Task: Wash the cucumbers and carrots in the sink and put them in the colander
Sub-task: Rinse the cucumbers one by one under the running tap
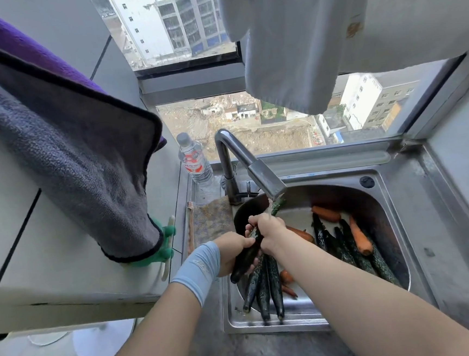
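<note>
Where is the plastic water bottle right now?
In the head view, the plastic water bottle stands upright at the back left corner of the sink, just left of the faucet and below the window.

one wide-angle head view looks forward and down, close above the left grip (232, 252) and right grip (269, 230); sink (302, 321) under them, window (278, 135) beyond.

The faucet (250, 166) leans over the back of the sink (393, 186), leaving low room under its spout. Cucumbers (347, 250) and carrots (360, 237) fill the right side (only a bare patch (296, 217) stays free mid-basin). A grey towel (70, 163) hangs close on the left.
</note>
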{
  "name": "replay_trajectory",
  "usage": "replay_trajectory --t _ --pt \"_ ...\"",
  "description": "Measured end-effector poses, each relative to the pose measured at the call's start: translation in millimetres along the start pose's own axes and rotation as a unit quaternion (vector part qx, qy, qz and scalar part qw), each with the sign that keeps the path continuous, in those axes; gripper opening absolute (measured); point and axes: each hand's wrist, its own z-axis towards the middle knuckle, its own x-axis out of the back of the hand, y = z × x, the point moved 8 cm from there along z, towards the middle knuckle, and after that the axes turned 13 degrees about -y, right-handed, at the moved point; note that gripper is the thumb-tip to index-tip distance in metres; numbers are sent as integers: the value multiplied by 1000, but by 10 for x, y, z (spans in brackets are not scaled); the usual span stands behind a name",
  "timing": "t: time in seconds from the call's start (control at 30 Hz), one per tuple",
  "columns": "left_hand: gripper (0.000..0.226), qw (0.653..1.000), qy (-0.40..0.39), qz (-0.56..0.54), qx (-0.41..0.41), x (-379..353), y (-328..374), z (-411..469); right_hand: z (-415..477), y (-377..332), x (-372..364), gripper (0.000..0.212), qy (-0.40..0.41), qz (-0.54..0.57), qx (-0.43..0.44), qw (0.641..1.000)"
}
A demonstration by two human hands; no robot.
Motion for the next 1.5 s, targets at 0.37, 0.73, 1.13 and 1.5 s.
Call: replay_trajectory --t 0.37,0.73,1.13,1.5 --pt "33 977 64 204 -9 -200 56 12 102 -27 314 63 82 52 2 995" --pt "27 933 125 338 -5 180 -25 -13 28 185 107 27 19 7 68 997" --pt "78 958 80 276 -28 18 -135 -53 3 -27 164 56 -18 0 45 999" --pt "27 989 57 103 -90 23 -181 -61 -3 165 127 21 -56 67 77 993"
